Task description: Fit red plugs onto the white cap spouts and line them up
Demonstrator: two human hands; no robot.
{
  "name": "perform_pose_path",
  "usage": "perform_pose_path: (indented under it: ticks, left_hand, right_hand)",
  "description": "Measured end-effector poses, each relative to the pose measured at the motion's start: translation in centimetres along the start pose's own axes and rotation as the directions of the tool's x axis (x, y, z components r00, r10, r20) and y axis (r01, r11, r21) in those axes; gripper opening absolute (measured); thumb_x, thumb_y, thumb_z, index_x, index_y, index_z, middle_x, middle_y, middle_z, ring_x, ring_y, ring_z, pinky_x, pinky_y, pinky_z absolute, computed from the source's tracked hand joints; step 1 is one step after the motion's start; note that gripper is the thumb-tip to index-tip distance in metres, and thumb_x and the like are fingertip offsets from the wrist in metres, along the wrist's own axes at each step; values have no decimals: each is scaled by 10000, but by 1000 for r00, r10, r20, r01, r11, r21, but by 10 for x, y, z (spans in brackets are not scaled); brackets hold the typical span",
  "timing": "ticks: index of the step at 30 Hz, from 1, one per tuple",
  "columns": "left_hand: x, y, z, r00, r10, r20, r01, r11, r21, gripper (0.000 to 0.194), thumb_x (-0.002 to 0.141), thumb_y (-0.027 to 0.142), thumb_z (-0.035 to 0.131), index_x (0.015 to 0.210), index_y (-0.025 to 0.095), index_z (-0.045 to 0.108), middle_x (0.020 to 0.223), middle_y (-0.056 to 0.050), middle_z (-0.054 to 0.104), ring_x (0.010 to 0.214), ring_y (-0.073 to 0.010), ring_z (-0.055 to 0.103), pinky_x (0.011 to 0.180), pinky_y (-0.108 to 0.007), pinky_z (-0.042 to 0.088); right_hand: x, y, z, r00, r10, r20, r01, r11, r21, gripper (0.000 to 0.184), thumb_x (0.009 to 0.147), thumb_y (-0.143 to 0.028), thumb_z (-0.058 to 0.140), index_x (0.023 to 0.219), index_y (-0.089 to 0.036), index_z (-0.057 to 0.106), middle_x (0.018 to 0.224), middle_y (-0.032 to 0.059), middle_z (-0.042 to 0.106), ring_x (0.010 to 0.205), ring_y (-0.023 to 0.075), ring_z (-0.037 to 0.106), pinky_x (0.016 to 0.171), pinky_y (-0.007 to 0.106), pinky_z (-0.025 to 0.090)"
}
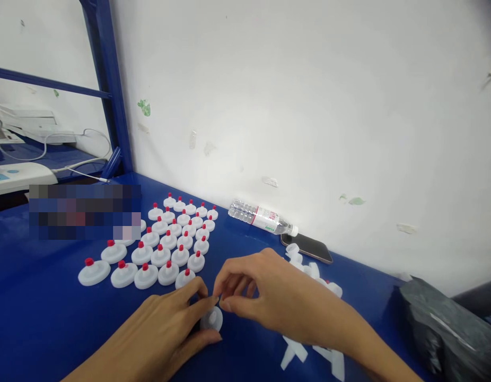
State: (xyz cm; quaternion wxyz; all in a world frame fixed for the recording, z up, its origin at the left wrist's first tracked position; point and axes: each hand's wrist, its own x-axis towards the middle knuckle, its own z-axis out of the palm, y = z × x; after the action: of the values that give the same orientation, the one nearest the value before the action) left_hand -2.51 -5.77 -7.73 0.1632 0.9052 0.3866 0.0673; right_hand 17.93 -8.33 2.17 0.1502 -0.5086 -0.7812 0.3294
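Observation:
My left hand (169,323) grips a white round plastic cap (212,319) between thumb and fingers, low on the blue table (38,313). My right hand (265,289) reaches in from the right, its fingertips pinched together just above that cap; what they pinch is too small to see. Just left of my hands, several white caps with red tips (166,241) stand in neat rows. Loose white plastic pieces (313,273) lie behind my right hand and under my forearm.
A clear water bottle (263,217) lies on its side against the white wall, with a dark phone (307,247) beside it. A black wrapped bundle (444,329) sits at the right edge. A blue frame post (110,95) and white devices with cables (26,143) stand at the left.

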Motion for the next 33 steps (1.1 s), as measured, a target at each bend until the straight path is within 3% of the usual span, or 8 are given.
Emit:
perform_pose_path:
  ticks: [8, 12, 18, 21, 24, 27, 33]
  left_hand:
    - [0, 1, -5, 997, 0, 78, 3, 999, -44, 217, 954, 324, 640, 1155, 304, 719, 1173, -37, 695, 993, -251, 742, 882, -406, 600]
    - [0, 1, -5, 998, -4, 67, 9, 997, -73, 200, 963, 322, 629, 1140, 299, 719, 1175, -31, 689, 963, -234, 745, 859, -369, 592]
    - [0, -2, -4, 1000, 5, 25, -3, 997, -72, 156, 955, 343, 648, 1083, 289, 718, 1110, -14, 704, 924, -219, 742, 778, -320, 546]
    - [-2, -1, -3, 999, 2, -43, -4, 999, -42, 147, 933, 377, 678, 1045, 291, 719, 990, 4, 720, 859, -224, 739, 685, -311, 500]
    - [-6, 0, -2, 995, 36, -90, -43, 996, -80, 157, 980, 386, 604, 1065, 313, 713, 1016, 18, 729, 852, -198, 735, 702, -298, 502]
    - [-8, 3, -3, 995, 60, -78, -72, 985, -157, 211, 1023, 355, 519, 1045, 316, 725, 1027, 30, 738, 847, -150, 731, 721, -250, 501]
    - [-11, 10, -5, 999, 39, -25, -44, 975, -217, 216, 996, 386, 544, 923, 313, 733, 925, 48, 752, 793, -117, 716, 658, -196, 456]
  right_hand:
    - [5, -3, 11, 1000, 5, 31, -4, 1000, -10, 185, 908, -143, 660, 960, -221, 820, 893, 0, 808, 828, 134, 738, 777, 180, 500]
    - [8, -1, 16, 997, 76, 20, -77, 996, 40, 182, 888, -127, 667, 922, -217, 821, 850, 2, 807, 812, 141, 749, 793, 195, 509]
    - [15, 10, 20, 986, 164, 17, -165, 976, 142, 109, 834, -188, 714, 920, -223, 770, 816, -8, 765, 766, 143, 717, 678, 211, 497]
    - [16, 17, 15, 979, 192, 70, -203, 959, 200, 158, 792, -280, 773, 927, -220, 717, 789, -28, 729, 700, 130, 685, 612, 207, 464]
    - [16, 21, 9, 964, 223, 148, -253, 939, 232, 231, 754, -346, 817, 871, -210, 670, 703, -49, 671, 642, 116, 644, 567, 199, 427]
    - [17, 24, 7, 949, 246, 195, -288, 930, 228, 321, 715, -424, 858, 833, -205, 655, 670, -51, 651, 640, 118, 630, 564, 199, 419]
    - [22, 39, 4, 938, 169, 301, -260, 920, 292, 395, 626, -439, 926, 837, -202, 692, 734, -43, 698, 683, 118, 629, 603, 202, 444]
